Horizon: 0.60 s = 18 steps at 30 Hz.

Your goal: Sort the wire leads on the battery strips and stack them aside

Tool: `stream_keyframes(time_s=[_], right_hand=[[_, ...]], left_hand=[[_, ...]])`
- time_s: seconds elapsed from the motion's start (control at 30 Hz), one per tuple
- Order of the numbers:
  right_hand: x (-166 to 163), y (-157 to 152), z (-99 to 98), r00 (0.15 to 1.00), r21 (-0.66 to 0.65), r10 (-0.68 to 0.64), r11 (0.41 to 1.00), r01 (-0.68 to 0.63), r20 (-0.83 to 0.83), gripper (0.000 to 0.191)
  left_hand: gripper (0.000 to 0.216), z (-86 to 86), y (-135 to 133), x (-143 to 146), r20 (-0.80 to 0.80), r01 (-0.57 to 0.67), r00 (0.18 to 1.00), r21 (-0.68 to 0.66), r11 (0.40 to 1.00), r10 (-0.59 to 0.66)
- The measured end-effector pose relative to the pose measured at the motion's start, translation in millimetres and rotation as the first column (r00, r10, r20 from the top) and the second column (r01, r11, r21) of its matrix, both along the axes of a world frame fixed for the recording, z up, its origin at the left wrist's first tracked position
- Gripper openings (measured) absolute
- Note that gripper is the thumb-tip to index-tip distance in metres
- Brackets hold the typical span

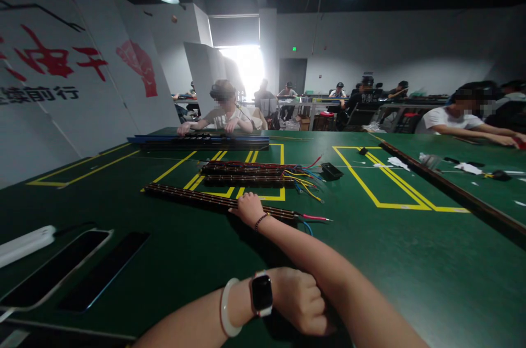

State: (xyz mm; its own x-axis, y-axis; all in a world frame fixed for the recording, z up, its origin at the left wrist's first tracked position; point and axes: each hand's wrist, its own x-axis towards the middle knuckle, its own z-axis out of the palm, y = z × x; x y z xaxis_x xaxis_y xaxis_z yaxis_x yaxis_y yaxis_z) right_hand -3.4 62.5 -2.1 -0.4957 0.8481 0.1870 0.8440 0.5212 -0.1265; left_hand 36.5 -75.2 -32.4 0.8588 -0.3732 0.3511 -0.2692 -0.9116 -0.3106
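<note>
My right hand stretches forward across my left forearm, its fingers closed over a long dark wired strip lying on the green table. A red wire and a blue wire come out of the strip's right end. Closer to me, my left hand is curled in a fist above the table, and nothing shows in it. Beyond the strip lies a bundle of shorter dark strips, with red, yellow and blue wires fanning out to the right. A small black box sits beside those wire ends.
Two phones and a white power bank-like object lie at the left. Blue and black rails lie at the far edge before a seated person. A long dark bar crosses the right side, near white scraps.
</note>
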Motion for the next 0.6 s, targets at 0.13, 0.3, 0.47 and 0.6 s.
stream_keyframes(time_s=[0.13, 0.3, 0.47, 0.6], right_hand=[[28, -9, 17.1, 0.992, 0.05, 0.113, 0.993, -0.111, -0.052, 0.045], [119, -26, 33.7, 0.97, 0.079, 0.158, 0.986, -0.145, -0.184, 0.039], [210, -51, 9.8, 0.961, -0.003, -0.009, 1.0, 0.009, -0.276, 0.045], [239, -71, -17.8, 0.966, -0.088, -0.136, 0.989, 0.119, -0.221, 0.053]], left_hand=[[0.029, -1.8, 2, -1, 0.049, -0.101, 0.993, -0.039, 0.994, 0.103], [0.033, -0.4, 13, -5, 0.101, -0.333, 0.93, -0.172, 0.927, 0.353], [0.032, 4.8, 27, -8, -0.011, -0.55, 0.784, -0.478, 0.685, 0.621], [0.036, 13.1, 30, -7, -0.234, -0.563, 0.696, -0.765, 0.313, 0.679]])
